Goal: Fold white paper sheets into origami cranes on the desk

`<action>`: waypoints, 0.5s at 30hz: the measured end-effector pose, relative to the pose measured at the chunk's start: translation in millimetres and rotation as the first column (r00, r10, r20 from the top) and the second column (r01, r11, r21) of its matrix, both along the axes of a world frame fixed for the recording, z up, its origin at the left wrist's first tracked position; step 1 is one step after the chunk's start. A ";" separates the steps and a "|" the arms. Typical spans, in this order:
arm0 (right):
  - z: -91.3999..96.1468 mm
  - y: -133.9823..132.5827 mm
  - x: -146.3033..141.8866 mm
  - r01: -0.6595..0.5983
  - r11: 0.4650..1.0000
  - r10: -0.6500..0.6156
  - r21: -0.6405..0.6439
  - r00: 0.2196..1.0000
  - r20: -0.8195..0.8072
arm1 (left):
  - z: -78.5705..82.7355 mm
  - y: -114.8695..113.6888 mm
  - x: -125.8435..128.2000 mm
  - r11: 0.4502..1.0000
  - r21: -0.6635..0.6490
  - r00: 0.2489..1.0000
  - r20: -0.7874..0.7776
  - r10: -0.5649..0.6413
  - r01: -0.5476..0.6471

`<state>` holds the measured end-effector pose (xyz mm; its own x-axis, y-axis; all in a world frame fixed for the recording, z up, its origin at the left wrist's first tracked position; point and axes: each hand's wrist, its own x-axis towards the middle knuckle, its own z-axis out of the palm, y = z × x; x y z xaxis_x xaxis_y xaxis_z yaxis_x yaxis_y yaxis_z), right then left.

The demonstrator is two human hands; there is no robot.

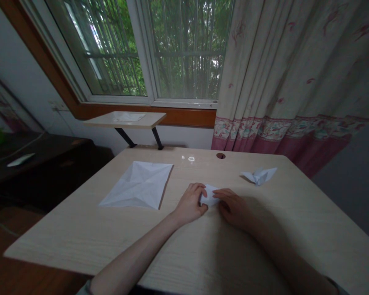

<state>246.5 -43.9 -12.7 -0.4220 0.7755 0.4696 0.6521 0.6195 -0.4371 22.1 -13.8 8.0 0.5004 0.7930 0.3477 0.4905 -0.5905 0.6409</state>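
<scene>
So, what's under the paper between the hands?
The table shows around the paper. Fingers cover parts of its sides, and whatever lies directly beneath can't be seen.

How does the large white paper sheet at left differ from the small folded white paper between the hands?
The large creased white paper sheet lies unfolded, while the small folded white paper is folded up. The sheet covers more area than the folded paper. The left hand and right hand touch the folded paper; neither touches the sheet. Both are white paper.
</scene>
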 end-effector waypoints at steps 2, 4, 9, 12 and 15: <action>-0.1 0.0 -0.9 0.019 1.000 -0.019 -0.003 1.000 -0.017 | 0.1 -0.6 0.4 1.000 -0.011 1.000 0.008 0.009 -0.009; -0.4 0.1 -1.8 0.035 0.999 -0.035 -0.005 0.999 -0.023 | -0.3 -0.7 0.7 1.000 -0.019 0.999 0.027 0.017 -0.017; 0.9 0.2 -3.6 0.077 0.997 -0.078 -0.015 0.997 -0.019 | -2.8 0.1 2.0 0.999 -0.017 0.996 0.076 0.048 -0.047; 4.4 0.0 -4.9 0.081 0.997 -0.081 -0.012 0.997 -0.016 | -4.1 0.5 2.6 0.998 -0.003 0.994 0.087 0.061 -0.061; 8.6 -0.1 -5.9 0.084 0.996 -0.084 -0.012 0.996 -0.012 | -3.3 0.2 2.7 0.998 -0.004 0.995 0.089 0.056 -0.055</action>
<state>240.7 -44.0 -4.1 -0.3497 0.8132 0.4653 0.6959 0.5580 -0.4521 24.8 -13.6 4.7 0.4228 0.8190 0.3878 0.4637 -0.5632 0.6840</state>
